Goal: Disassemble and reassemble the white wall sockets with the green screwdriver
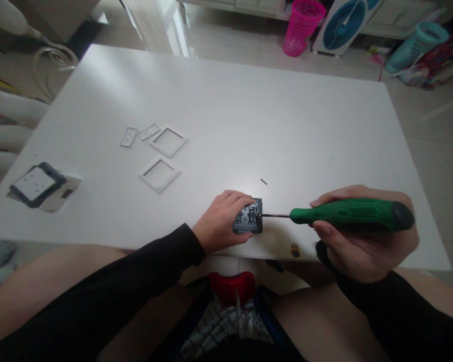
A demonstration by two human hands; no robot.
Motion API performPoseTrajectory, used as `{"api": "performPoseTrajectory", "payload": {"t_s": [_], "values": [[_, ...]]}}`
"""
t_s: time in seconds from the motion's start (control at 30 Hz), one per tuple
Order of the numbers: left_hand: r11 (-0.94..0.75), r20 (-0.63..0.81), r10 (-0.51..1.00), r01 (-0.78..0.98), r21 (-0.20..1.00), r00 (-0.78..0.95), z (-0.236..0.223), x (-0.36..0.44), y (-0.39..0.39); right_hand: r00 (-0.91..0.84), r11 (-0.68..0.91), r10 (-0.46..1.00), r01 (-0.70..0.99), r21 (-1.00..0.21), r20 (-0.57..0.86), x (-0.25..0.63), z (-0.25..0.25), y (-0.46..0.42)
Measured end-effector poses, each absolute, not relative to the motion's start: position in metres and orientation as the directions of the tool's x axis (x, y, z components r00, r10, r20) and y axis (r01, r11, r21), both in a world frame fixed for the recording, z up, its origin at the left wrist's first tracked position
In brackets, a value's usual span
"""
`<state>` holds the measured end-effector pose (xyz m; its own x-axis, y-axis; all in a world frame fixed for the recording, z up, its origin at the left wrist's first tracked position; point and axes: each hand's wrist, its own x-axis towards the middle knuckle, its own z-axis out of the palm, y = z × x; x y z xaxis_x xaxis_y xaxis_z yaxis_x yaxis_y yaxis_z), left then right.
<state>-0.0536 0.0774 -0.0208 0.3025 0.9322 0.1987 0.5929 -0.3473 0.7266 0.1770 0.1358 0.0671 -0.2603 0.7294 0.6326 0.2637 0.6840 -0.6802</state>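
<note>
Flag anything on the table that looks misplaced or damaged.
A small sliver looks stray: it lies loose on the white table, apart from the white frames, beyond the dark module. I see no clear damage.

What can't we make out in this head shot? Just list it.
All in the head view:
- Dark module: its left part is hidden by the left hand.
- Screwdriver tip: too small to tell whether it sits in a screw.
- Right palm: partly hidden by the screwdriver handle.
- Small sliver on the table: too small to identify.
- Fan: top cut off by the upper edge.
</note>
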Motion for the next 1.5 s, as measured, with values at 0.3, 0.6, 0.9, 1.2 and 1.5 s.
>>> {"api": "performPoseTrajectory", "payload": {"t_s": [0.3, 0.6, 0.9, 1.2, 1.5], "values": [[-0.341, 0.19, 0.934, 0.588, 0.734, 0.304, -0.021, -0.054, 0.078, -0.293, 0.707, 0.707, 0.26, -0.658, 0.644, 0.18, 0.066, 0.138], [-0.348, 0.197, 0.932, 0.593, 0.726, 0.305, -0.021, -0.052, 0.08, -0.422, 0.718, 0.689, 0.291, -0.632, 0.589, 0.184, 0.075, 0.138], [-0.361, 0.212, 0.927, 0.587, 0.725, 0.308, -0.02, -0.053, 0.077, -0.409, 0.746, 0.663, 0.292, -0.598, 0.627, 0.175, 0.073, 0.136], [-0.366, 0.214, 0.925, 0.591, 0.719, 0.313, -0.019, -0.054, 0.076, -0.457, 0.767, 0.637, 0.288, -0.574, 0.621, 0.17, 0.079, 0.136], [-0.375, 0.222, 0.923, 0.595, 0.711, 0.316, -0.02, -0.054, 0.077, -0.46, 0.749, 0.651, 0.264, -0.607, 0.603, 0.17, 0.079, 0.136]]}}
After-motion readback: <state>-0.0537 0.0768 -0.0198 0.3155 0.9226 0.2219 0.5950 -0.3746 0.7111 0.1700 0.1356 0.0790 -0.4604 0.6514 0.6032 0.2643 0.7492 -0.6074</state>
